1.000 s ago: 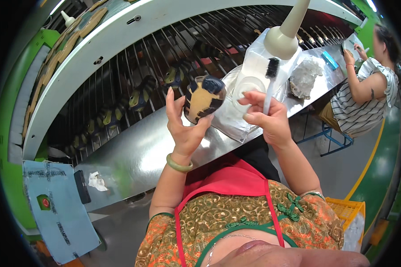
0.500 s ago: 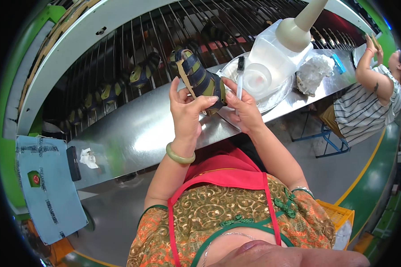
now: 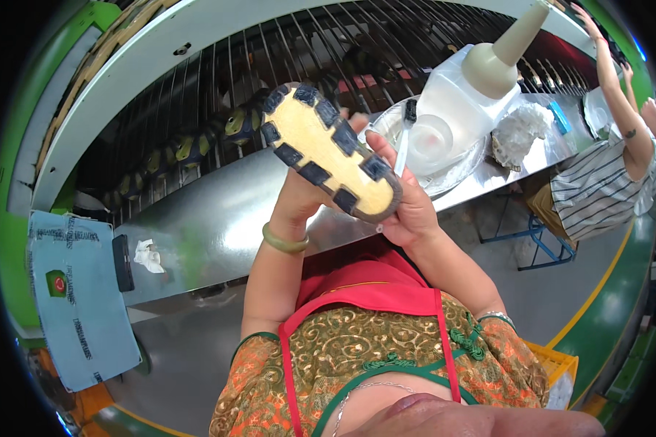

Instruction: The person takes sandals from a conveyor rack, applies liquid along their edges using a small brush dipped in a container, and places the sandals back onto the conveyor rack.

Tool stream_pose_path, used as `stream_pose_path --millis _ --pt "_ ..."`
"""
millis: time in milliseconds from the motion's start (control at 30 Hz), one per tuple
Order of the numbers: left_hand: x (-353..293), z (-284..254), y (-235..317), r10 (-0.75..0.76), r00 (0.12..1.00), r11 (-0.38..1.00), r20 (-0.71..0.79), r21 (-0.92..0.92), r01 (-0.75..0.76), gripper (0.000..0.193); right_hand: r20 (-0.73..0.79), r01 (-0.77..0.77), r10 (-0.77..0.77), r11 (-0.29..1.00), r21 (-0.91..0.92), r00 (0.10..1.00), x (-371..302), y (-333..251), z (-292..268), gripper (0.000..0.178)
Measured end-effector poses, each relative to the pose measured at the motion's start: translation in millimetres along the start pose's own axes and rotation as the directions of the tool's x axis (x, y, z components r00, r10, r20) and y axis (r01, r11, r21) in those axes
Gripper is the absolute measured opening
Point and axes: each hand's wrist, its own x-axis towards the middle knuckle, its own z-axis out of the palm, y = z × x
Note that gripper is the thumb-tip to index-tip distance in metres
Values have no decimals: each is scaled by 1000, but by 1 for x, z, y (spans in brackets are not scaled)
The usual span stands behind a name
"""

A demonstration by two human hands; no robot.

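Note:
A strappy sandal (image 3: 326, 151) is held up with its underside showing: a pale tan sole board with dark strap ends folded over its edge. My left hand (image 3: 300, 198), a green bangle on its wrist, grips it from behind, and the sandal hides most of its fingers. On the other side my right hand (image 3: 414, 210) is closed round a white-handled brush (image 3: 402, 149) with dark bristles pointing up. That hand also touches the sandal's lower right end. The sandal's upper is turned from sight.
A large translucent bottle (image 3: 452, 102) with a beige nozzle stands in a plastic-lined basin (image 3: 455, 180) on the metal bench (image 3: 219, 211). White crumpled material (image 3: 521, 135) lies beside it. More sandals (image 3: 240, 125) sit on the rod conveyor (image 3: 291, 44). A blue box (image 3: 84, 306) stands left; a seated co-worker (image 3: 598, 182) is right.
The sandal has been turned over, from its dark-and-olive strapped side to its underside. My left hand has gone behind it. The co-worker's arms have risen.

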Motion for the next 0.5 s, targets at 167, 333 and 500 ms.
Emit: stream_pose_path --millis 167,333,500 --pt "-10 -9 -10 76 990 966 121 -256 -43 74 -76 61 -80 973 -222 994 -2 3 4 46" --pt "-28 -27 -11 117 993 899 8 -425 -103 79 -149 46 -147 846 -531 978 -9 4 -4 40" --pt "-32 -47 0 73 996 942 -52 -324 -86 108 108 267 -276 646 -715 955 -8 -18 -4 40"
